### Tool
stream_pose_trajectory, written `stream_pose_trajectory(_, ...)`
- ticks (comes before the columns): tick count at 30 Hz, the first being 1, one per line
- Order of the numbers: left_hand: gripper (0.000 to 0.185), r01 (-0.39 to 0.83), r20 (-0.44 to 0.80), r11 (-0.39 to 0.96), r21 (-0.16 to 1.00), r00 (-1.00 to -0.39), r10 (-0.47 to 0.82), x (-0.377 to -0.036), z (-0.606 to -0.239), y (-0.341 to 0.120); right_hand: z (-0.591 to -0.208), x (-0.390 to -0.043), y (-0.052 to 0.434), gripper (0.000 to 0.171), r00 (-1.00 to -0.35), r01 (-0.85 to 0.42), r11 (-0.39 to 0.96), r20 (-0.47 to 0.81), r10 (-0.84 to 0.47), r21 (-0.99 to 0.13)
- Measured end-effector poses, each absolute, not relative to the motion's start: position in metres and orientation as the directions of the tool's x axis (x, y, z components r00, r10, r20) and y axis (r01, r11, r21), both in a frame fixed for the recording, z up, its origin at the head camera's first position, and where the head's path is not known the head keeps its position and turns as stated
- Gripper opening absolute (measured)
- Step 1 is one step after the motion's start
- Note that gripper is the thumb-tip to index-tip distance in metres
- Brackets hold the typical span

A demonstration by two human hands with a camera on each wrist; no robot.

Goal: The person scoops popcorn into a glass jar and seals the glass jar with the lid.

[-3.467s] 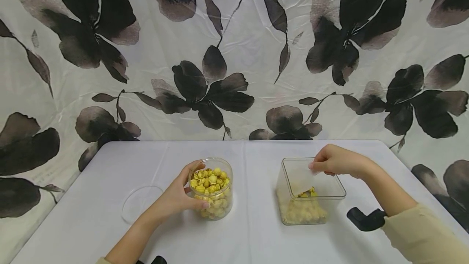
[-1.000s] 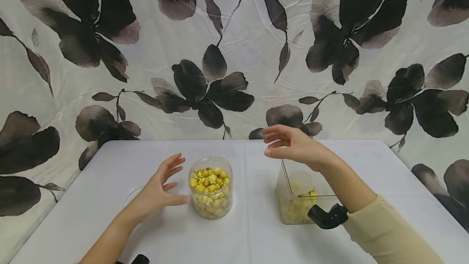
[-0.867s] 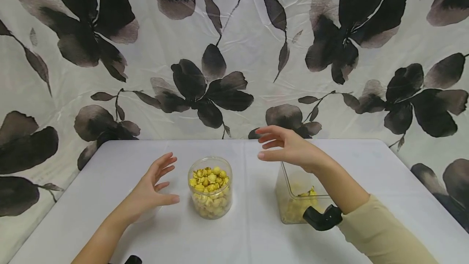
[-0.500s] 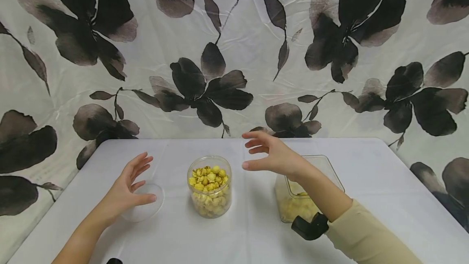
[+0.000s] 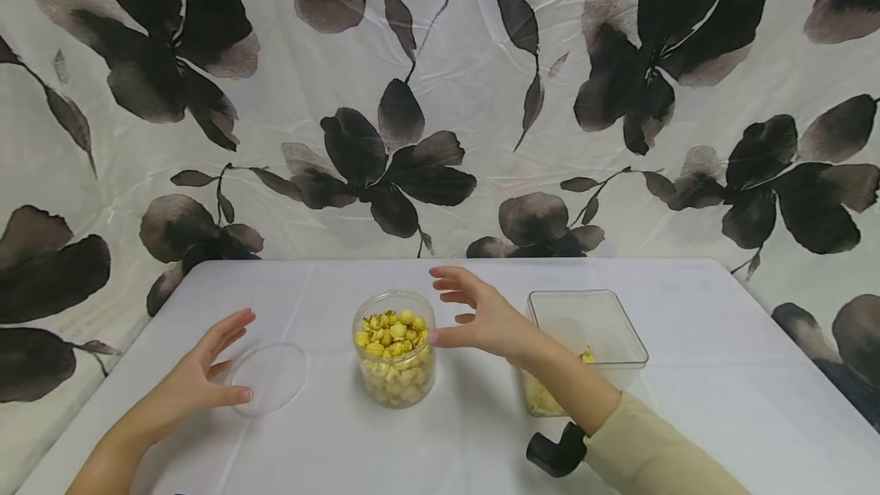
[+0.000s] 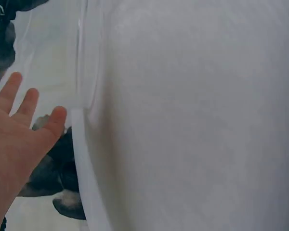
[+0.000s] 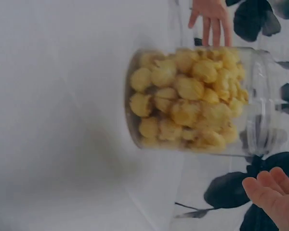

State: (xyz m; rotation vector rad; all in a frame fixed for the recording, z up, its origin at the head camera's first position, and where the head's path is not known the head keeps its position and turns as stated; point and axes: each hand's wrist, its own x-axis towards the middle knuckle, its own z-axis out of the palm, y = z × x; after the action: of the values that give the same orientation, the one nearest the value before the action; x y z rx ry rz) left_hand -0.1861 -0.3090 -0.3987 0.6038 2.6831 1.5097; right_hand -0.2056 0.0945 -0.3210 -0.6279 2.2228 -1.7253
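Observation:
A clear round jar (image 5: 395, 384) of yellow popcorn (image 5: 393, 334) stands upright and uncovered near the table's middle. My right hand (image 5: 484, 319) hovers at its right side, fingers spread and slightly bent; whether the thumb touches the rim I cannot tell. In the right wrist view, the jar (image 7: 188, 101) appears sideways, with the right hand's fingers (image 7: 269, 192) near its mouth. My left hand (image 5: 199, 373) holds nothing, its fingers extended, over the left edge of a clear round lid (image 5: 278, 380) lying on the table. The left wrist view shows that hand (image 6: 19, 130) with spread fingers.
A clear square container (image 5: 629, 363) with some popcorn in its bottom stands on the right, partly behind my right forearm. A white cloth (image 5: 385, 449) covers the table. Behind it hangs a floral curtain (image 5: 275, 98).
My left hand has released the jar and moved left to the lid. The right hand has left the square container and come across to the jar, its fingers spreading. The jar stays put.

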Motion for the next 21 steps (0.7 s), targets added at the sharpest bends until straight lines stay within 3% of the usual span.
stream_pose_trajectory(8, 0.101, 0.239, 0.023, 0.526, 0.816, -0.923, 0.385, -0.184, -0.410, -0.327, -0.345, -0.208, 0.078, 0.091, -0.868, -0.121, 0.196, 0.008, -0.496, -0.973)
stream_pose_trajectory(15, 0.112, 0.296, 0.023, 0.479, 0.827, -0.868, 0.496, -0.181, -0.416, -0.328, -0.366, -0.211, 0.072, 0.106, -0.845, -0.078, 0.184, -0.033, -0.533, -0.980)
stream_pose_trajectory(21, 0.114, 0.280, 0.002, 0.506, 0.816, -0.877, 0.481, -0.184, -0.418, -0.327, -0.378, -0.214, 0.067, 0.109, -0.829, -0.028, 0.144, -0.057, -0.556, -0.989)
